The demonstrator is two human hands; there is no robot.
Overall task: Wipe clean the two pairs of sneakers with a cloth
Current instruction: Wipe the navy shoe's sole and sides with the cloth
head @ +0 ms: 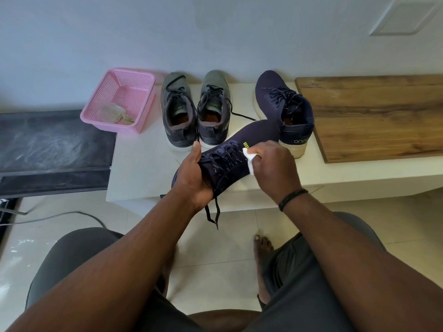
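My left hand grips a navy sneaker around its heel end, holding it in the air above the front of the white ledge, toe pointing away to the right. My right hand pinches a white cloth and presses it against the sneaker's laced top. The other navy sneaker stands on the ledge behind it. A grey pair stands to its left: one grey sneaker beside the other grey sneaker.
A pink plastic basket with a crumpled beige rag sits at the ledge's left end. A wooden board lies on the right. A dark slab lies left, with a cable on the tiled floor. My knees and bare foot are below.
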